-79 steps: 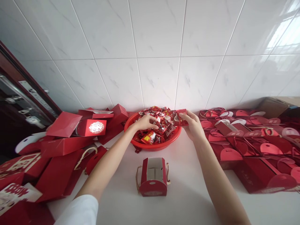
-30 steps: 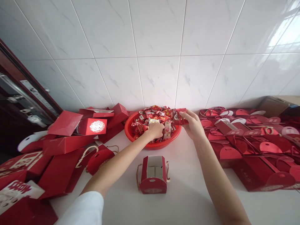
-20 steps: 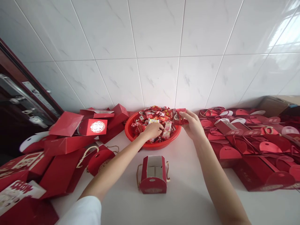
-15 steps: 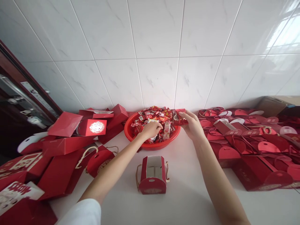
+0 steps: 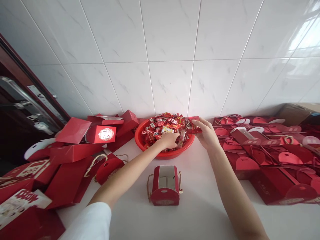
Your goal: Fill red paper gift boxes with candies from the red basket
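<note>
Several red-wrapped candies [image 5: 172, 121] fill a red plastic basin [image 5: 170, 155] against the wall. Inside the basin, my left hand [image 5: 169, 140] has its fingers closed on a pale pink wrapped candy [image 5: 181, 139], which tilts upward. At the basin's right rim my right hand [image 5: 207, 134] pinches red candy packets [image 5: 192, 124] between thumb and fingers. Nearer to me stands an open red gift box [image 5: 165, 197] with rope handles at its sides. Its pale inside shows from above.
Red boxes [image 5: 67, 181] lie piled on the left, some with rope handles. On the right, rows of red boxes [image 5: 280, 185] crowd the white table [image 5: 200, 210]. A cardboard carton [image 5: 292, 114] stands at the back right, and a tiled wall [image 5: 170, 86] rises behind.
My left hand has shifted right within the basin to the pale pink candy, which now leans. My right hand stays by the rim with the red packets. The view has turned slightly left.
</note>
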The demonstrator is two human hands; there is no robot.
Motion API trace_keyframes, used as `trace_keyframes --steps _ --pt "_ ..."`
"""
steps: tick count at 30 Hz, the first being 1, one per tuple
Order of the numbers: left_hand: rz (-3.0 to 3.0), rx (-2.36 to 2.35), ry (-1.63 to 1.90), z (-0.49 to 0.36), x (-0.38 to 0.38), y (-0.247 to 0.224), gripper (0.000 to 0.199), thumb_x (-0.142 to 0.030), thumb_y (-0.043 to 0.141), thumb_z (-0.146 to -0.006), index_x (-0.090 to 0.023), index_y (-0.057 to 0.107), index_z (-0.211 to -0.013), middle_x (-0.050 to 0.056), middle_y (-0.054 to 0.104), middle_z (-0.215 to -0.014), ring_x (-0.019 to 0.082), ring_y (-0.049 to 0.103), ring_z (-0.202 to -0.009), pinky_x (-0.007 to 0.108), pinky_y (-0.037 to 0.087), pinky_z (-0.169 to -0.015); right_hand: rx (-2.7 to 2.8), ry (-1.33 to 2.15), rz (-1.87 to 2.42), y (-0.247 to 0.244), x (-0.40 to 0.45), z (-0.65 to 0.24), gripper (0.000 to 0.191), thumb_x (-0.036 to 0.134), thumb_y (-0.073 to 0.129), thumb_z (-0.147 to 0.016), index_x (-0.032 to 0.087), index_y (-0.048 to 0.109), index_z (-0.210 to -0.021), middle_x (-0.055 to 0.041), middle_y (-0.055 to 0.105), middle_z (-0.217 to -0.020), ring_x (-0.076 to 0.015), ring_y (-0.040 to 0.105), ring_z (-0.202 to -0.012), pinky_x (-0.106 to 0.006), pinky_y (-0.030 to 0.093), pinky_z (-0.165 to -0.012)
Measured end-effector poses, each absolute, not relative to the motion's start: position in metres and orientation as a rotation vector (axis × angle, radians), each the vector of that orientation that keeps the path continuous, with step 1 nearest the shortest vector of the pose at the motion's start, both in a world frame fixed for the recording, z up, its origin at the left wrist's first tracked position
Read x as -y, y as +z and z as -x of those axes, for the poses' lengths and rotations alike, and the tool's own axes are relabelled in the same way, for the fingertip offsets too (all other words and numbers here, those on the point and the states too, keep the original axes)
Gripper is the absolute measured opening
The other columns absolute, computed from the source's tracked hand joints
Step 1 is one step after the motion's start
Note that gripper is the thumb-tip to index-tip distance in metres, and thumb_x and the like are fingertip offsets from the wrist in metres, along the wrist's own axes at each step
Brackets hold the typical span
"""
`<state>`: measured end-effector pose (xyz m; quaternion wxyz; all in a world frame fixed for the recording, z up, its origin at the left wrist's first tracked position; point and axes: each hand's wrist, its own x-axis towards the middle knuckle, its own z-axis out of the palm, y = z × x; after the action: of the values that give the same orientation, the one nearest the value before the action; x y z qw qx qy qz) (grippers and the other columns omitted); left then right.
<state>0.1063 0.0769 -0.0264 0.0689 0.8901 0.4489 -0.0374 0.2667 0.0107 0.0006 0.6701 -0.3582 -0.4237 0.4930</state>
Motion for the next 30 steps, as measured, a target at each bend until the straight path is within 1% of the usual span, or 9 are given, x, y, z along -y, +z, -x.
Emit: trace_keyframes --steps 5,9,11,13,16,18,20,24,30 --pt "-2.663 -1.375 -0.092 -0.112 -0.075 -0.029 0.037 -0.017 0.065 -0.078 -0.019 0.065 -0.115 0.014 0.075 -0.108 0.035 0.068 -0.107 0.043 0.05 -0.089 0.937 1.119 0.801 0.001 -0.01 -0.266 0.024 0.037 0.083 -0.062 0.022 0.071 -0.075 0.001 0.07 -0.076 -0.0152 0.063 -0.072 -0.027 0.052 -0.065" --pt "-2.561 -1.275 0.055 -0.097 -0.079 -0.031 0.039 -0.013 0.064 -0.074 -0.021 0.069 -0.112 0.005 0.076 -0.088 0.026 0.071 -0.088 0.032 0.05 -0.076 0.926 1.119 0.813 0.001 -0.01 -0.268 0.023 0.037 0.083 -0.062 0.022 0.071 -0.074 0.0011 0.069 -0.076 -0.0151 0.062 -0.071 -0.027 0.052 -0.064" --pt "-2.47 -1.199 0.239 -0.086 -0.079 -0.031 0.034 -0.018 0.063 -0.077 -0.023 0.073 -0.11 0.001 0.074 -0.078 0.023 0.071 -0.078 0.029 0.049 -0.071 0.926 1.119 0.809 0.001 -0.01 -0.268 0.023 0.037 0.083 -0.062 0.022 0.071 -0.074 0.0012 0.069 -0.076 -0.0152 0.062 -0.071 -0.027 0.051 -0.064" --pt "-2.371 -1.133 0.446 -0.074 -0.077 -0.03 0.03 -0.026 0.063 -0.083 -0.023 0.076 -0.109 -0.001 0.073 -0.074 0.021 0.07 -0.073 0.029 0.05 -0.072 0.931 1.118 0.803 0.001 -0.011 -0.268 0.023 0.037 0.083 -0.063 0.022 0.07 -0.074 0.0014 0.069 -0.076 -0.015 0.062 -0.07 -0.027 0.051 -0.064" --pt "-2.224 -1.1 0.703 -0.058 -0.071 -0.029 0.033 -0.034 0.068 -0.083 -0.02 0.077 -0.112 0.003 0.078 -0.085 0.023 0.072 -0.082 0.032 0.053 -0.081 0.942 1.122 0.799 0.0 -0.011 -0.267 0.021 0.036 0.082 -0.065 0.022 0.071 -0.075 0.0011 0.069 -0.077 -0.0151 0.062 -0.071 -0.028 0.052 -0.066" --pt "-2.138 -1.107 0.804 -0.05 -0.067 -0.029 0.036 -0.035 0.072 -0.081 -0.019 0.077 -0.112 0.006 0.079 -0.098 0.025 0.072 -0.094 0.034 0.054 -0.088 0.946 1.136 0.799 0.0 -0.011 -0.265 0.021 0.036 0.082 -0.065 0.022 0.071 -0.076 0.0008 0.07 -0.077 -0.0152 0.063 -0.072 -0.028 0.052 -0.067" --pt "-2.106 -1.127 0.846 -0.043 -0.064 -0.028 0.031 -0.033 0.073 -0.081 -0.019 0.079 -0.107 0.007 0.079 -0.106 0.026 0.071 -0.102 0.035 0.053 -0.092 0.947 1.157 0.796 0.0 -0.01 -0.263 0.022 0.036 0.083 -0.064 0.022 0.072 -0.076 0.001 0.07 -0.076 -0.0152 0.063 -0.071 -0.027 0.052 -0.066" --pt "-2.203 -1.21 0.832 -0.034 -0.062 -0.023 0.016 -0.026 0.069 -0.082 -0.021 0.081 -0.092 0.005 0.08 -0.101 0.025 0.072 -0.099 0.034 0.053 -0.095 0.962 1.171 0.796 0.001 -0.008 -0.261 0.024 0.038 0.084 -0.064 0.022 0.072 -0.077 0.0014 0.069 -0.073 -0.0153 0.063 -0.07 -0.027 0.052 -0.065" --pt "-2.363 -1.342 0.752 -0.051 -0.094 -0.008 0.018 -0.016 0.062 -0.082 -0.021 0.078 -0.087 0.006 0.078 -0.105 0.026 0.07 -0.101 0.034 0.05 -0.094 0.933 1.159 0.818 0.002 -0.008 -0.26 0.023 0.035 0.084 -0.061 0.021 0.072 -0.075 0.0009 0.071 -0.075 -0.0146 0.062 -0.068 -0.026 0.052 -0.063"
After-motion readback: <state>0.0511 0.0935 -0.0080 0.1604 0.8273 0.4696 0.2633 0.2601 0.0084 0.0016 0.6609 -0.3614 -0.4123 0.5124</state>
